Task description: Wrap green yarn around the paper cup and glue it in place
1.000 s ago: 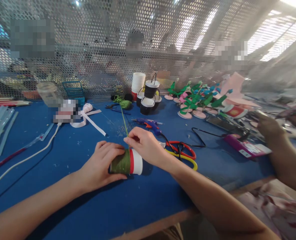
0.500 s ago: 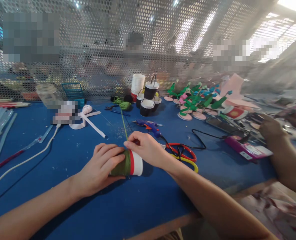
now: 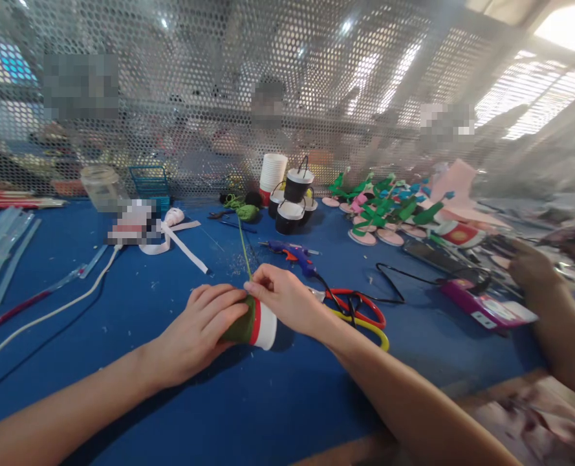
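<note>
On its side over the blue table lies a paper cup (image 3: 266, 327), its body wrapped in dark green yarn, with a red band showing beside the white end. My left hand (image 3: 202, 323) is wrapped round the yarn-covered part and hides much of it. At the cup's upper edge, my right hand (image 3: 280, 294) pinches the green yarn (image 3: 244, 249) between thumb and finger. That strand runs taut back to a green yarn ball (image 3: 247, 212).
A glue gun (image 3: 294, 254) and red-and-yellow-handled scissors (image 3: 365, 317) lie beyond and right of my hands. Black pots (image 3: 290, 217) and stacked white cups (image 3: 273, 171) stand behind. White ribbon (image 3: 185, 249) lies left. A co-worker's arm (image 3: 549, 317) reaches in at right, near a purple power strip (image 3: 486, 304).
The view has tilted slightly, so the background sits lower. The cup has tipped a little in my hands, its white end angled lower. Both hands keep their grip.
</note>
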### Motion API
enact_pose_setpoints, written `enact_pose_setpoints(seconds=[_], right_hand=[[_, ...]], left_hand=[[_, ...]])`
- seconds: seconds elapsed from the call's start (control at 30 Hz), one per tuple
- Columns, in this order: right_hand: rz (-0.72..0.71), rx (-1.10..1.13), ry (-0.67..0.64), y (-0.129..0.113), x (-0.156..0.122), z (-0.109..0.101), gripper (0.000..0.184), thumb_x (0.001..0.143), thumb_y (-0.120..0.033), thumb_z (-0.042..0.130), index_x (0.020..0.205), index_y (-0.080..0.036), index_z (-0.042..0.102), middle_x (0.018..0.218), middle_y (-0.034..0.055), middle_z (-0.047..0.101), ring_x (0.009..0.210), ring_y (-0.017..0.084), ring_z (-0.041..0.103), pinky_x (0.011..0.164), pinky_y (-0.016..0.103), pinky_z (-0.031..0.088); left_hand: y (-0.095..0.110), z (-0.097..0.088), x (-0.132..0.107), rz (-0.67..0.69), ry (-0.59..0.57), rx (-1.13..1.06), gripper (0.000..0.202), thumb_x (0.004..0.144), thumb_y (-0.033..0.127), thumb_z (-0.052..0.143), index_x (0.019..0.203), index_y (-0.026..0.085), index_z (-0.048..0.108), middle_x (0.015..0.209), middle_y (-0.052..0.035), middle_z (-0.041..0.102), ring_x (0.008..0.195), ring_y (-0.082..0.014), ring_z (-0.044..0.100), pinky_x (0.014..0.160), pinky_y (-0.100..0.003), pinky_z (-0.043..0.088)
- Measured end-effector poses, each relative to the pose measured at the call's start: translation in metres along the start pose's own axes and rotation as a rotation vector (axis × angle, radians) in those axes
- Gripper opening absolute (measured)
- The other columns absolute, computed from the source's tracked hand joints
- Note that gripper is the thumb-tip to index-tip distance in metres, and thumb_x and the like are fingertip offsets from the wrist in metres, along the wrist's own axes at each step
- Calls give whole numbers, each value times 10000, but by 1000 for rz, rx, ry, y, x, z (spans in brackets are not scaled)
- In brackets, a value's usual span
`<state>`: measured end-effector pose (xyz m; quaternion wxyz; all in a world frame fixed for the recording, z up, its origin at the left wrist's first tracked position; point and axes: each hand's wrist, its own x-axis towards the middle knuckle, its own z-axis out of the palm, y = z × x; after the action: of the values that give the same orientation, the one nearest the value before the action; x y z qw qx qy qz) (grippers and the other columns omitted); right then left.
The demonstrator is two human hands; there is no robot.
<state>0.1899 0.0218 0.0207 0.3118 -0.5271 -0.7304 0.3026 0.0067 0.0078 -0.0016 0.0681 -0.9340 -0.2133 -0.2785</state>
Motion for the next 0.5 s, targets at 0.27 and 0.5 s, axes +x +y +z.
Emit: enact_pose_setpoints(seconds=[0.27, 0.5], right_hand=[[26, -25, 2, 0, 1, 5, 190, 770, -233, 506, 596, -192, 443, 547, -48, 449, 514, 94, 388, 508, 232, 314], [59, 41, -75, 6, 2, 8, 195, 806, -287, 451, 638, -195, 414, 555, -48, 424, 530, 102, 384, 497, 235, 302]], left_hand=[[2, 4, -1, -8, -35, 32, 353, 782, 130, 535, 1113, 104, 416, 1097, -150, 547, 1040, -260, 469, 848, -398, 349], [1, 5, -1, -12, -7, -4, 367, 784, 160, 558, 1115, 111, 405, 1063, -133, 557, 1028, -250, 473, 839, -382, 361]])
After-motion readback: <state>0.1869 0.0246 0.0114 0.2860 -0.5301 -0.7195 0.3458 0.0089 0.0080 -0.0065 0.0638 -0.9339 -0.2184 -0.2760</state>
